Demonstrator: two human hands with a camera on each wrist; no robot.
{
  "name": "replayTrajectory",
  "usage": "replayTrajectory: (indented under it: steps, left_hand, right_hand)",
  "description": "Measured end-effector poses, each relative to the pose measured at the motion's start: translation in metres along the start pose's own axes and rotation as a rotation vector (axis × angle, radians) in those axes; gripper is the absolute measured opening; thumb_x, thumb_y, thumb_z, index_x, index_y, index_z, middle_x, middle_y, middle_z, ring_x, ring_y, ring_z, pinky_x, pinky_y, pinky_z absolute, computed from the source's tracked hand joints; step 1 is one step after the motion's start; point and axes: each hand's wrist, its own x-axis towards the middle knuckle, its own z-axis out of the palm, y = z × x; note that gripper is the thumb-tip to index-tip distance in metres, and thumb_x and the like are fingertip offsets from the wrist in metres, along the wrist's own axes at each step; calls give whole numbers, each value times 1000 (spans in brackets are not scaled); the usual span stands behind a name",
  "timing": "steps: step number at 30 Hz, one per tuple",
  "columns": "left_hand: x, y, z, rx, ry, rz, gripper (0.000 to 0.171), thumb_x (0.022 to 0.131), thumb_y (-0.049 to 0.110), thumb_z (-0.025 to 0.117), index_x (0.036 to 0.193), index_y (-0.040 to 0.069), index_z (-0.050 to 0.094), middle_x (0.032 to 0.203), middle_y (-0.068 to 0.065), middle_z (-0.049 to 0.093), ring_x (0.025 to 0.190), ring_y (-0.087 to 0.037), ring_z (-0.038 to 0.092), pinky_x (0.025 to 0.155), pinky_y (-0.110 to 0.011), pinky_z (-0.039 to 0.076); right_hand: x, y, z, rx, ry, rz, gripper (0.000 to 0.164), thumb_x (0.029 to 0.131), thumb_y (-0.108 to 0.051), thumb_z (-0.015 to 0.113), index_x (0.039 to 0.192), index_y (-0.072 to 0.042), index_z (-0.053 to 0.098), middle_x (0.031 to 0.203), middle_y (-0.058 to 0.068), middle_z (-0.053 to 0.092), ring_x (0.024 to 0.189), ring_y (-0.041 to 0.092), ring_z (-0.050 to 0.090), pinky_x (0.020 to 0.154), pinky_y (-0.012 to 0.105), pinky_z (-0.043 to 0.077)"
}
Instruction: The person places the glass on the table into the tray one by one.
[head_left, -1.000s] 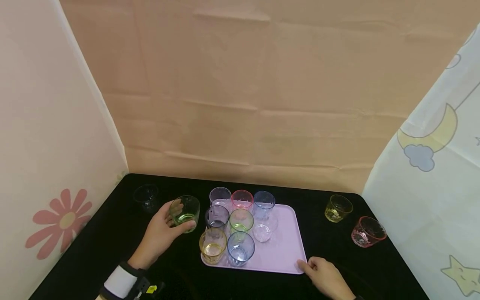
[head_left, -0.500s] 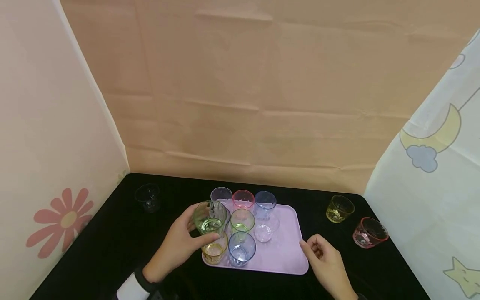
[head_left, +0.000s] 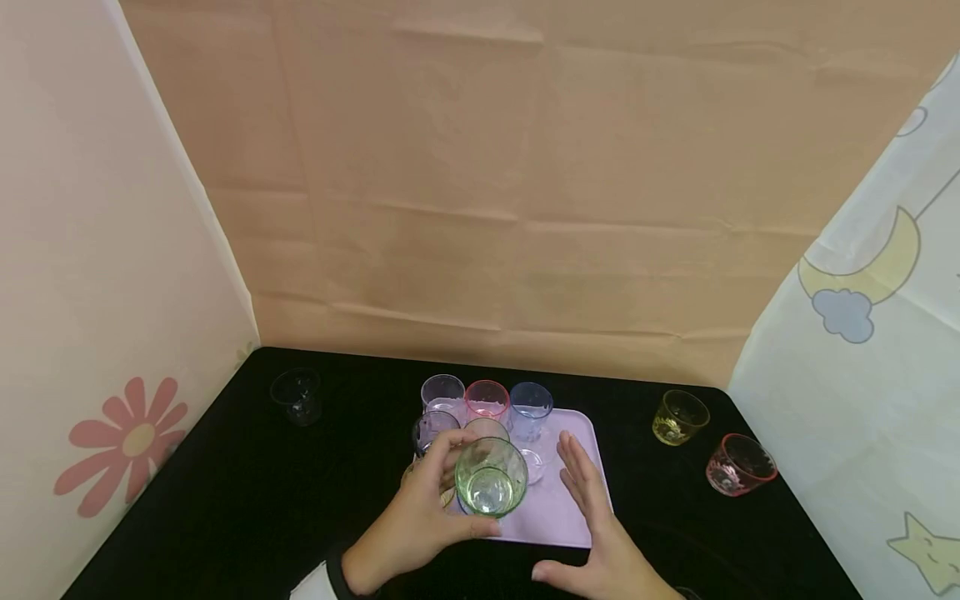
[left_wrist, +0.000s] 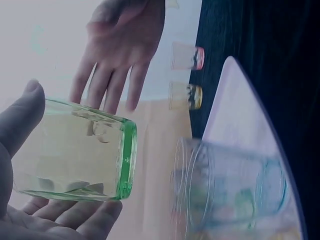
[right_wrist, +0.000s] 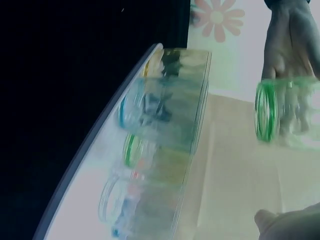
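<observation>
My left hand (head_left: 420, 521) grips a green-tinted glass (head_left: 492, 479) between thumb and fingers and holds it in the air above the pink tray (head_left: 551, 521). Facing that glass from the right is my right hand (head_left: 603, 537), fingers straight, thumb apart, touching nothing. On the tray stand several glasses, among them a red-rimmed glass (head_left: 487, 398), a dark blue glass (head_left: 532, 408) and a purple-grey glass (head_left: 433, 429). The held glass and left hand hide much of the front ones in the head view; the right wrist view shows a light blue glass (right_wrist: 162, 112) and a yellow glass (right_wrist: 187, 65) there.
A yellow glass (head_left: 678, 418) and a red glass (head_left: 740, 467) stand on the black table at the right. A clear stemmed glass (head_left: 297, 398) stands at the far left. Brown paper (head_left: 480, 208) backs the table, with patterned sheets at both sides.
My left hand has carried the green glass rightward from left of the tray to above its front part. My right hand has left the tray's right corner, moved left, and its fingers have straightened.
</observation>
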Motion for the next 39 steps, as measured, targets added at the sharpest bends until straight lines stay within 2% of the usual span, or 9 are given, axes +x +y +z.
replayTrajectory:
  steps: [4,8,11,16,21,25,32,37,39]
  left_hand:
    - [-1,-1,14,-29,-45,48,80,77,17,90,139,14,40,142,-8,58,130,-28,56,108,-45,45]
    - [-1,-2,28,-70,-88,55,79,78,17,89,140,18,40,139,-5,59,128,-26,57,106,-38,47]
    - [-1,-3,34,-83,-105,41,78,79,17,88,141,19,41,140,-5,56,131,-24,56,106,-37,48]
    - [-1,-3,37,-81,-96,24,74,79,19,88,139,18,44,141,-5,57,132,-23,55,105,-34,48]
    - [-1,-3,37,-10,-59,30,70,77,24,90,135,19,52,133,0,60,122,-21,59,101,-29,49]
    - [-1,-3,36,57,-38,35,68,75,28,91,133,22,55,127,3,60,114,-17,56,92,-30,49]
    - [0,-4,36,101,-27,41,63,75,29,92,127,25,57,118,3,59,106,-15,52,83,-28,48]
    - [-1,-4,35,130,-28,33,68,73,30,93,131,25,57,122,4,60,105,-12,52,84,-27,48]
    - [-1,-4,35,138,-34,13,73,75,31,92,137,26,55,126,4,59,107,-11,51,85,-27,49]
  right_hand:
    - [3,3,11,26,-16,-33,136,74,-18,91,160,-4,-14,170,18,-3,156,11,7,116,19,18]
    - [6,6,18,59,-44,-61,140,75,-26,92,158,-3,-19,168,23,-8,156,10,2,116,19,14]
    - [6,8,20,107,-76,-76,141,75,-24,91,156,-2,-22,167,24,-11,155,7,2,116,18,14]
    - [5,8,22,156,-77,-85,140,73,-5,91,156,-2,-22,166,27,-10,155,7,6,116,17,17]
    - [4,5,22,100,-35,-65,126,76,2,86,160,0,-9,169,19,2,154,7,12,115,15,19]
    - [3,1,21,62,-22,-5,108,82,1,81,162,-7,9,168,14,17,151,3,20,113,15,23]
    - [1,-1,20,49,-24,116,86,83,-6,83,153,-17,34,149,9,45,132,9,48,104,25,44]
    - [1,-4,18,53,-23,233,77,84,-16,84,147,-19,40,141,9,52,123,13,55,99,30,51]
    - [1,-5,17,35,-8,244,76,83,-18,84,146,-18,41,140,8,53,123,14,55,98,30,51]
